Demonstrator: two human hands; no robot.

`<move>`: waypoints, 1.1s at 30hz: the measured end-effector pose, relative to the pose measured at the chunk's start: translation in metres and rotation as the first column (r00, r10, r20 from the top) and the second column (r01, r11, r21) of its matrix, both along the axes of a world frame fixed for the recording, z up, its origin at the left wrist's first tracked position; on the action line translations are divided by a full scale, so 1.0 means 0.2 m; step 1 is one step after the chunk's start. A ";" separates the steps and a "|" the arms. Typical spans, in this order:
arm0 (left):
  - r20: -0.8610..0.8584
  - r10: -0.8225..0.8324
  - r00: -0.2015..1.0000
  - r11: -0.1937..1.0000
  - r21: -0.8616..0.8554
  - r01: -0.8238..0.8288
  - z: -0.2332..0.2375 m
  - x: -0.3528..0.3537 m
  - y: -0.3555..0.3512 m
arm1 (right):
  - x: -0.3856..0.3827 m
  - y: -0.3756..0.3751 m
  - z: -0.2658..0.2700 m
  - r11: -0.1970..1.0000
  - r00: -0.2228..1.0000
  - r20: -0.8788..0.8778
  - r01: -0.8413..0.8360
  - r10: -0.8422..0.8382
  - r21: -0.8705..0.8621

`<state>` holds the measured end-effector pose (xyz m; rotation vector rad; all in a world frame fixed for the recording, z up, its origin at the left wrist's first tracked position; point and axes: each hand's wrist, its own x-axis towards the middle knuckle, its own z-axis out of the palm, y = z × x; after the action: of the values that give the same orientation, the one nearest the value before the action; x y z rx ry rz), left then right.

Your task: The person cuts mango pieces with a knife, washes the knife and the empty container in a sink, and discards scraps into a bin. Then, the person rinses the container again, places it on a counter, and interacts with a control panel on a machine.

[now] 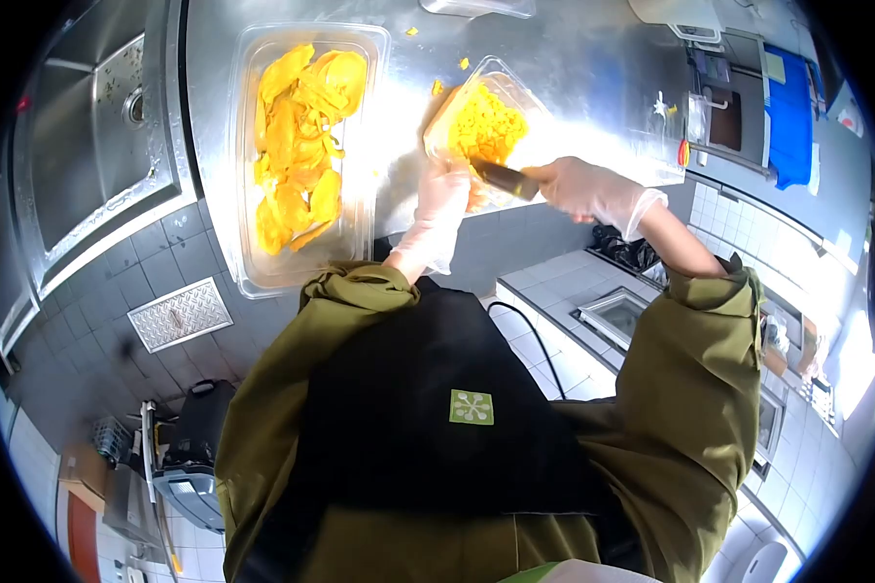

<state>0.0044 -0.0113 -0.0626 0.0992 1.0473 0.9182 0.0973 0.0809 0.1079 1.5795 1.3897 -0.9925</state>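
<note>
In the head view, my right hand [576, 187], in a clear glove, is closed around the handle of a knife [502, 178]. Its dark, broad blade points left, towards my other hand. My left hand [441, 192], also gloved, is at the near side of a clear plastic container [538, 99] with diced yellow fruit [486, 121], which looks like mango. The left fingers are curled close to the blade tip; glare hides what they grip. A bit of orange fruit [475, 199] shows beside them, under the blade.
Left on the steel counter [593, 49] stands a large clear tray [246, 175] of peeled mango slices [297, 146]. Small fruit scraps [437, 87] lie near the container. A sink [107, 146] is at far left, and another clear container [478, 8] at the back edge.
</note>
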 end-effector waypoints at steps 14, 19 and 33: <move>0.145 -0.053 0.988 0.993 -0.102 0.068 -0.02 0.04 -0.03 | 0.09 0.00 -0.13 0.997 0.996 -0.061 0.070 -0.069 0.015; 0.102 -0.040 0.994 0.994 -0.100 0.051 0.00 0.04 -0.05 | 0.14 0.07 -0.14 0.987 0.992 -0.067 0.110 -0.103 0.121; 0.141 -0.123 0.982 0.986 -0.092 0.137 -0.01 0.03 -0.04 | 0.16 0.16 -0.20 0.979 0.985 -0.072 -0.146 0.157 0.140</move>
<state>0.0098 -0.0196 -0.0642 0.0208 0.9486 0.7421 0.1289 0.1127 0.0688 1.5169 1.6379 -0.8974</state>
